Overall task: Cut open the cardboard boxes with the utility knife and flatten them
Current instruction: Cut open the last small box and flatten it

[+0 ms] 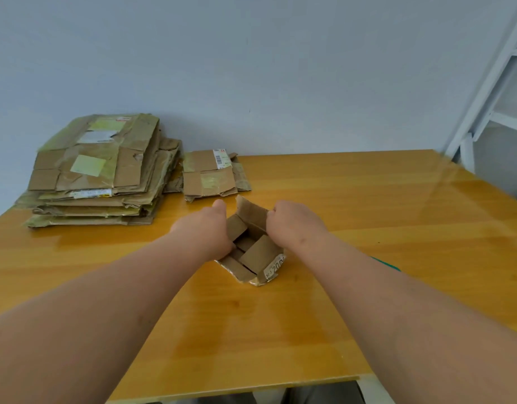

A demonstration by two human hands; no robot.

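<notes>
Scene: A person, seen from a head-worn camera, reaches both bare forearms across a glossy yellow wooden surface (353,217) toward a small cardboard box (253,252).

Box: The small cardboard box sits near the middle of the surface, its flaps open and standing up, a white label with printed digits on its near right corner.

Left hand: The left hand (206,228) grips the box's left side, thumb raised toward the far end; its other fingers are hidden behind the hand and the cardboard.

Right hand: The right hand (292,221) is curled around the upright far-right flap of the box, pinching its edge.

Flattened stack: A tall pile of flattened boxes (97,170) lies at the far left of the surface against the wall, taped in yellowish strips and carrying white labels.

Second pile: A smaller stack of flattened cardboard (209,177) lies just right of the tall pile, beyond the open box, with a barcode label on top.

Green object: A thin sliver of something green (387,263) shows past the right forearm on the surface; what it is cannot be told.

Background: A pale grey wall (251,68) stands behind the surface, and a white metal frame (484,97) rises at the far right.
</notes>
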